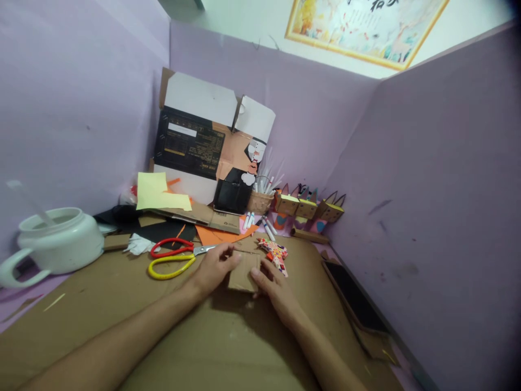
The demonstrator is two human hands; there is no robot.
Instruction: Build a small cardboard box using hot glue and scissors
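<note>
Between my two hands is a small piece of brown cardboard (243, 276), roughly square, held just over the cardboard mat. My left hand (216, 267) grips its upper left side, thumb on the near face. On the right edge, my right hand (277, 285) pinches it with the thumb on top and the fingers behind. Scissors (173, 258) with one red and one yellow handle lie left of my left hand, blades pointing toward it. A colourful patterned paper piece (275, 251) lies just beyond my right hand.
A white pot (61, 241) with a stick stands at left. Behind are a flattened box (191, 146), yellow paper (152, 191), a basket of markers (260, 202) and several cardboard animal figures (306, 207). A dark phone-like slab (356, 296) lies at right. Purple partitions enclose the table.
</note>
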